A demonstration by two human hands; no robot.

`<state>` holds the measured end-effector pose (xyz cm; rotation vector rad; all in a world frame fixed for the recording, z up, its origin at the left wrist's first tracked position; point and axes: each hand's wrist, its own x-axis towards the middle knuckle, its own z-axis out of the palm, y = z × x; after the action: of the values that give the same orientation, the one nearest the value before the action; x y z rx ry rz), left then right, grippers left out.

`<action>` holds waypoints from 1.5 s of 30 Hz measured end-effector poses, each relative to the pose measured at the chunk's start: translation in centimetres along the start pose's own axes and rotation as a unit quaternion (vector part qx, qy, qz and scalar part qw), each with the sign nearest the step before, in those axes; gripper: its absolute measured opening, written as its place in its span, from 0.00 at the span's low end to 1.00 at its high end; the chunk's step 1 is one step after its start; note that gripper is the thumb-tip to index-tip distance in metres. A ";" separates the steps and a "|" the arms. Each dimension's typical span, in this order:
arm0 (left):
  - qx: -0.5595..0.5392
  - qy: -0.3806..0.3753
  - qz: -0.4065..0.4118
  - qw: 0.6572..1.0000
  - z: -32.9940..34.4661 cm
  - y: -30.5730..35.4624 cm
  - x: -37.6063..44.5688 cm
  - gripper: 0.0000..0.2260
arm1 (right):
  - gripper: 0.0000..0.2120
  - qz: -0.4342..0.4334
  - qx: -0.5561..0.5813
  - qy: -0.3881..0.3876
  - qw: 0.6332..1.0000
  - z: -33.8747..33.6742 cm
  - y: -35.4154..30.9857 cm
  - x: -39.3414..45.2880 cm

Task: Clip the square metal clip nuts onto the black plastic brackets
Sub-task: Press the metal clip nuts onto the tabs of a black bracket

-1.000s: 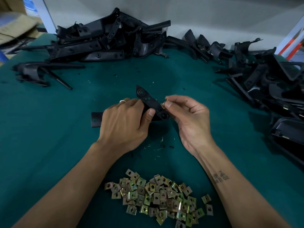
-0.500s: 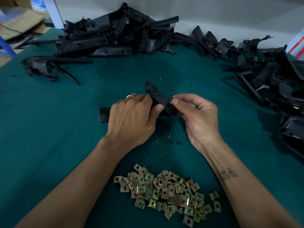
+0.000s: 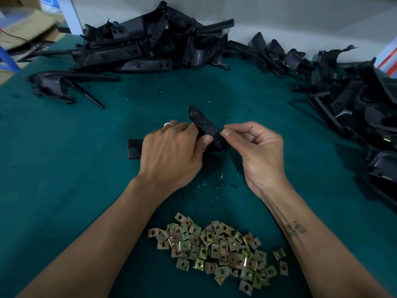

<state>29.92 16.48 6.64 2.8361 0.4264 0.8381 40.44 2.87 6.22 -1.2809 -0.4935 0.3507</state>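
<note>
A black plastic bracket (image 3: 202, 122) is held at the middle of the green table, one arm pointing up and away, another end (image 3: 135, 149) sticking out to the left. My left hand (image 3: 171, 153) grips its middle, thumb on the upper arm. With thumb and forefinger, my right hand (image 3: 255, 147) pinches a square metal clip nut (image 3: 221, 133) against the bracket's right edge; only a sliver of the nut shows. A heap of loose clip nuts (image 3: 217, 246) lies near me between my forearms.
Black plastic brackets are piled at the back left (image 3: 137, 46) and along the right side (image 3: 354, 97). One bracket (image 3: 55, 84) lies apart at the far left. Small shavings and black bits (image 3: 217, 187) dot the green cloth (image 3: 64, 190) below my hands.
Both hands and the bracket have barely moved on the table. My right thumb and forefinger stay at the bracket's right edge, pressing the clip nut against it.
</note>
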 end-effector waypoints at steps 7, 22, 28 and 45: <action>0.010 -0.008 -0.016 1.000 -0.2 -0.3 0.0 0.18 | 0.06 0.035 -0.005 -0.042 0.999 0.0 -1.0 -0.5; 0.057 -0.001 -0.059 0.997 0.5 -0.6 0.1 0.19 | 0.06 -0.098 -0.179 -0.012 0.979 -0.6 -0.7 -1.5; 0.089 -0.023 -0.071 0.993 0.9 -0.4 0.3 0.24 | 0.06 -0.143 -0.247 0.007 0.958 -1.4 -0.8 -0.4; 0.049 -0.007 -0.059 0.997 1.2 -0.4 0.5 0.19 | 0.08 -0.101 -0.514 -0.225 0.822 -3.8 -8.4 -21.4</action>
<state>30.92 16.94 5.84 2.8699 0.6432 0.7949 24.19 -13.32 10.24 -2.1756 -1.3343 0.1906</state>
